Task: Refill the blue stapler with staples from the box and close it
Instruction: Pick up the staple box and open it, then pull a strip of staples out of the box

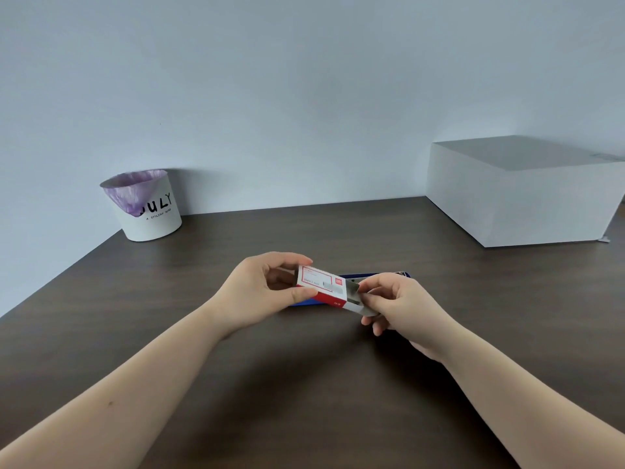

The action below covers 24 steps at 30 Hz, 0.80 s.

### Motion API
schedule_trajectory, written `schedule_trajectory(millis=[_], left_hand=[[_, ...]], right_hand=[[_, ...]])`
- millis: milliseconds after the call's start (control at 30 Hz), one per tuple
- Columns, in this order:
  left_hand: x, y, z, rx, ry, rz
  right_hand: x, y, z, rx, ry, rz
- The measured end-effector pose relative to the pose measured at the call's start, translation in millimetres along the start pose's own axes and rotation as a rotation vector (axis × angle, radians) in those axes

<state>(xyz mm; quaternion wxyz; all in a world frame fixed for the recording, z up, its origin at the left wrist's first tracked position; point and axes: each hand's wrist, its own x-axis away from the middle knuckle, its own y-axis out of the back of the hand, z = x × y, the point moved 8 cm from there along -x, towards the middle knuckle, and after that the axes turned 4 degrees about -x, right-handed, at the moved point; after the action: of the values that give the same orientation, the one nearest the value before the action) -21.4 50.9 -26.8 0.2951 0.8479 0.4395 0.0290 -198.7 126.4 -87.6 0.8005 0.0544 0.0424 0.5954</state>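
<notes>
Hands meet over the middle of the dark tabletop (169, 299). Left hand (260, 289) is clamped on the red and white staple box (321, 287), thumb below and fingers above. Right hand (402, 309) pinches the grey inner tray (358, 299) that sticks out of the box's right end. Blue stapler (368, 275) lies flat on the tabletop just behind the box, mostly hidden by it. A white bin (148, 208) with a purple liner stands at the far left corner, and a large white box (521, 194) at the far right corner.
</notes>
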Motion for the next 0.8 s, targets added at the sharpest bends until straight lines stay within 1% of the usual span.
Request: schedule_trajectory(millis=[233,300,467,533,667,800], left_hand=[[6.6,3.9,23.5,0.026,0.052,-0.014],[6.9,2.6,26.1,0.040,0.053,-0.013],[7.7,-3.7,29.3,0.044,0.037,-0.001],[8.3,-6.0,31.3,0.049,0.038,0.002],[9.4,-9.5,36.0,0.055,0.047,0.009],[9.1,-11.8,39.5,0.070,0.052,0.019]], right_hand=[[0.0,0.3,3.8,0.060,0.046,-0.035],[2.8,2.7,10.8,0.176,0.115,-0.077],[8.8,3.3,31.3,0.474,0.366,-0.141],[7.0,-0.3,34.1,0.562,0.409,-0.126],[2.5,-7.9,32.0,0.693,0.376,-0.053],[1.6,-15.8,28.9,0.754,0.373,0.028]])
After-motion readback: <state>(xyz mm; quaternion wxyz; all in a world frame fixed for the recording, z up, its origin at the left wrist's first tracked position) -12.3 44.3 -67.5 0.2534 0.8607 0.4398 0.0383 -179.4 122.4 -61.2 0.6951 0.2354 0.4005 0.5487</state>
